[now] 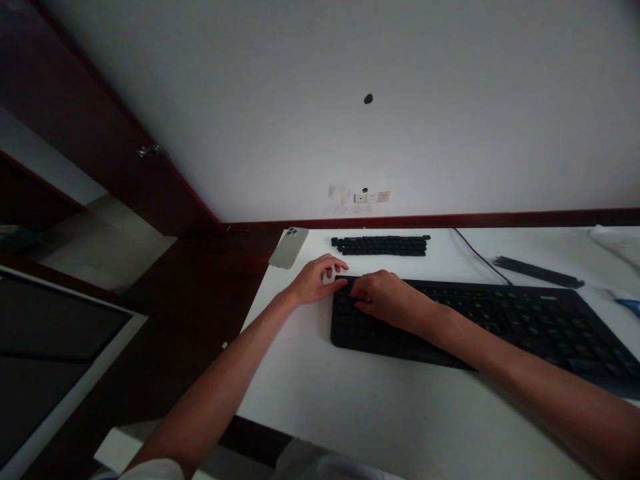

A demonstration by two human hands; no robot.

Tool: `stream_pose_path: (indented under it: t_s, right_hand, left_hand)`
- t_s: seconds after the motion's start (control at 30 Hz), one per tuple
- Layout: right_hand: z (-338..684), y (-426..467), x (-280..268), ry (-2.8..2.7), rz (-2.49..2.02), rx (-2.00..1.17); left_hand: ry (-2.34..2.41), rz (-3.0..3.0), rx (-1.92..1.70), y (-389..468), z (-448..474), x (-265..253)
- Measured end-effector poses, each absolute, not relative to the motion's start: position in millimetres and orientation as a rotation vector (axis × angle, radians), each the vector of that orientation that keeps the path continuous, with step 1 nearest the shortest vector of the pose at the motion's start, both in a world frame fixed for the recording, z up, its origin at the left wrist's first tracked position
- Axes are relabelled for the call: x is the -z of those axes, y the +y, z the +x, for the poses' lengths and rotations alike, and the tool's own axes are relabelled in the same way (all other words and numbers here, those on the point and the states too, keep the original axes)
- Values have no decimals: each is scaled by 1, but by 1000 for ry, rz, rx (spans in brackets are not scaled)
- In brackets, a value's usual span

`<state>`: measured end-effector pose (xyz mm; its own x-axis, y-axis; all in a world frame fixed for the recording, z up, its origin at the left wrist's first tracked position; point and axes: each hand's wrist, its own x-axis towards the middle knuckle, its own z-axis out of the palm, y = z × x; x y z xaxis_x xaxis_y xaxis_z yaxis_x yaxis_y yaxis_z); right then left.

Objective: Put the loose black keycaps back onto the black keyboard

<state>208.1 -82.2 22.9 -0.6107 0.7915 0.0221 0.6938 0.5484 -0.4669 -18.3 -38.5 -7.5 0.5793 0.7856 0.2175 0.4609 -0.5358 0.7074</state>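
A black computer keyboard (500,313) lies on the white desk and runs off toward the right. My right hand (385,297) is over its left end, fingers curled down with thumb and forefinger close together at the keys. Whatever those fingers hold, if anything, is hidden. At the keyboard's upper left corner rests my left hand (317,280), its thumb touching the edge and its fingers apart and slightly bent, holding nothing. Behind the keyboard sit several loose black keycaps (383,247), set out in rows close together.
A pale phone (290,247) lies face down at the desk's left edge. A long dark bar (537,271) is behind the keyboard, near its cable (480,253). White cloth or plastic (620,243) lies far right. Wall sockets (371,197) are beyond the desk (300,380).
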Motion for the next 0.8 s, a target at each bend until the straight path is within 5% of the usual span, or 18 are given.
stream_pose_path:
  t_s: [0.8]
  right_hand:
    - [215, -79, -33, -2558, -1200, -728]
  left_hand:
    - [911, 2443, -461, -53, -6, -9]
